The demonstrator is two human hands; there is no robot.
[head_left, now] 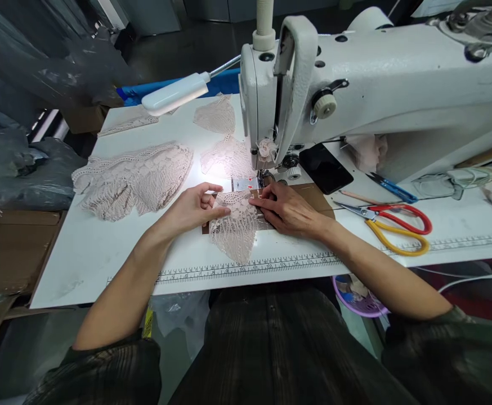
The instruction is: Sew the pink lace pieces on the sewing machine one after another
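Note:
A pale pink lace piece (234, 228) lies just in front of the sewing machine's needle area, its pointed end toward the table's front edge. My left hand (195, 208) pinches its left side between thumb and fingers. At its upper right edge, my right hand (286, 208) is closed with the fingertips pressed on the lace. The presser foot (263, 179) of the white sewing machine (356, 84) stands right behind the fingers. Brown board (309, 198) shows beneath and beside my right hand. Another lace piece (227, 157) lies behind the needle plate.
Stacked lace pieces (140, 177) spread over the left of the white table (85, 253). A lamp (176, 94) hangs over the back. To the right lie a black phone (325, 167), red-and-yellow scissors (398, 225) and blue snips (393, 187). A printed ruler (246, 269) runs along the front edge.

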